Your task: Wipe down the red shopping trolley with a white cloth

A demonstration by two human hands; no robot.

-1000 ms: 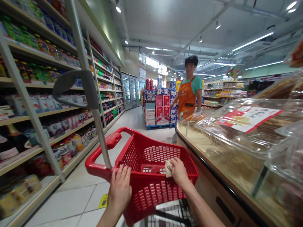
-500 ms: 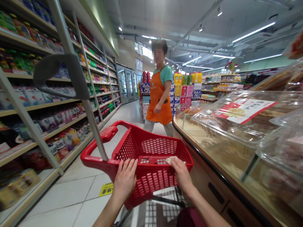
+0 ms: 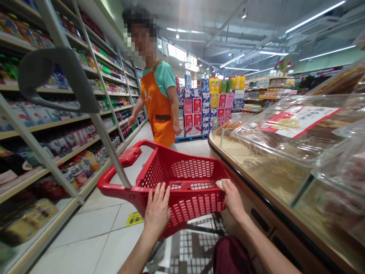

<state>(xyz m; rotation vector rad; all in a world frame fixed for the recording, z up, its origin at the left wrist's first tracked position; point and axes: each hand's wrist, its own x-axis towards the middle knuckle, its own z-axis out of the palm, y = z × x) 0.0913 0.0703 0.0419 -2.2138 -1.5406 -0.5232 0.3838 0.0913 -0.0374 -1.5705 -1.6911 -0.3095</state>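
A red plastic shopping cart (image 3: 171,167) stands in front of me, its basket bare inside. My left hand (image 3: 157,207) lies against the near side, fingers hooked over the top rim and gripping it. At the basket's right-hand corner, my right hand (image 3: 233,198) presses a crumpled white cloth (image 3: 222,184) onto the rim, its fingers closed over it. Only a small part of the cloth shows past the fingertips. A metal pole with a dark grey hook-shaped piece (image 3: 64,82) rises at the cart's handle end.
Shelves of packaged drinks (image 3: 68,148) line the left. A display counter (image 3: 256,182) with clear food boxes (image 3: 296,121) stands close on the right. A person in an orange apron (image 3: 158,110) is just beyond the cart. Stacked cartons (image 3: 196,110) stand behind. A yellow floor sticker (image 3: 134,219) lies below.
My right hand has slid the cloth rightward along the rim to the corner. My left hand stays on the near rim. The person in the apron has come closer and moved left.
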